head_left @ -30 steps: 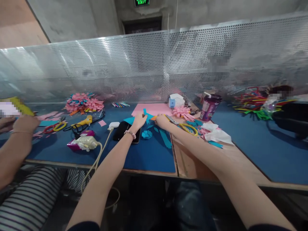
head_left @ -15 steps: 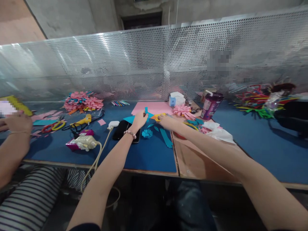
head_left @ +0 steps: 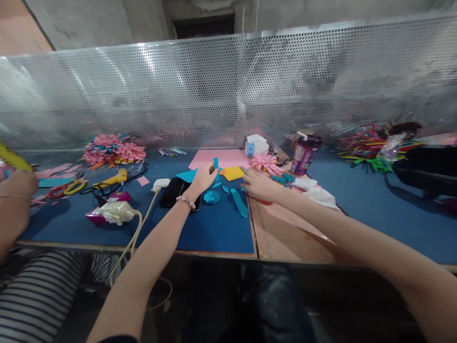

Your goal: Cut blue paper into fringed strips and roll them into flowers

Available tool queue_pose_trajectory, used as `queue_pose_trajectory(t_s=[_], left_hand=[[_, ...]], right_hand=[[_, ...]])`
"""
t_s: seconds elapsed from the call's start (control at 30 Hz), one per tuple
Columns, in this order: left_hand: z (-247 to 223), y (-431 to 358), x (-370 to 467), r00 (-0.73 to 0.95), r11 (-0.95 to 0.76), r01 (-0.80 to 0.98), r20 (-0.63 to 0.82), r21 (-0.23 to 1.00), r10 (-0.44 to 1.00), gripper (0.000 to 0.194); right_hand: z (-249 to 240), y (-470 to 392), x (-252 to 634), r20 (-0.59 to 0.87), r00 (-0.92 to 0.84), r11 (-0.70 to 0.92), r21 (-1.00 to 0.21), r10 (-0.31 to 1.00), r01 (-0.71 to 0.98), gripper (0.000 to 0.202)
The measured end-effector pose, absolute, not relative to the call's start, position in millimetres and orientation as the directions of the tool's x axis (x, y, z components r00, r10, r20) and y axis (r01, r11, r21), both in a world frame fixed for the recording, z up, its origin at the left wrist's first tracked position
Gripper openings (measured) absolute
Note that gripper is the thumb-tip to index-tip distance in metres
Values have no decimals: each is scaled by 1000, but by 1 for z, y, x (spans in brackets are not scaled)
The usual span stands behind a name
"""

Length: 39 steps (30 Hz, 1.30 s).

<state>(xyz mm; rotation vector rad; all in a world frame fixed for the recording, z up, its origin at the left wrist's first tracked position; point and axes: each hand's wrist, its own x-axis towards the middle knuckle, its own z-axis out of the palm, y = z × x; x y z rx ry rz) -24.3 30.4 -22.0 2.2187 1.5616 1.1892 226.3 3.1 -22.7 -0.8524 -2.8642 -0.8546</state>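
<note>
My left hand (head_left: 205,178) is closed, pinching an upright strip of blue paper (head_left: 215,163) between thumb and fingers. Its wrist passes over a black phone (head_left: 170,192). My right hand (head_left: 257,184) is just right of a yellow sheet of paper (head_left: 233,173), fingers extended and apart, with nothing clearly held. A small grey shape at its fingertips is too unclear to name. In front of the hands lie a blue paper flower (head_left: 212,197), small blue leaf-shaped pieces (head_left: 225,189) and a longer blue paper strip (head_left: 239,203). Pink paper (head_left: 214,157) lies behind.
A purple cup (head_left: 306,155), white tissue (head_left: 320,194) and pink paper flower (head_left: 264,163) are right. Leftward are a yellow glue gun (head_left: 113,179), a power strip (head_left: 116,211) with cable, scissors (head_left: 73,187) and a paper-flower pile (head_left: 112,151). A co-worker's hand (head_left: 19,190) is far left.
My right hand has come off the yellow paper and moved slightly right, leaving more of the sheet showing. My left hand keeps the blue strip. The view has shifted a little.
</note>
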Motion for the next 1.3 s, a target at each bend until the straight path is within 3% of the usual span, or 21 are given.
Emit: queue_pose_trajectory(t_s=[0.37,0.5,0.63,0.73,0.9,1.13,1.3], left_hand=[[-22,31,-27,133,-449,595,469,667,873,14],[-22,31,-27,178,-438,476,404,763,897,20],[-21,25,-24,233,-422,380,357,823,905,23],[-19,20,-20,261,-409,344,333,845,906,21],[-14,10,-16,307,-414,330,318,848,897,16],[-5,-23,-20,448,-287,428,75,857,891,24],[-6,-49,-19,563,-217,503,-126,837,817,25]], right_hand=[[-24,-10,217,124,-881,715,538,457,446,25],[-15,-13,238,234,-774,600,515,588,612,31],[-7,-6,284,353,-531,357,450,771,818,31],[-11,1,311,358,-391,235,407,848,883,29],[-25,8,317,312,-277,160,353,909,922,26],[-21,1,293,324,-257,177,256,910,950,43],[-19,-6,269,297,-394,341,215,870,915,37]])
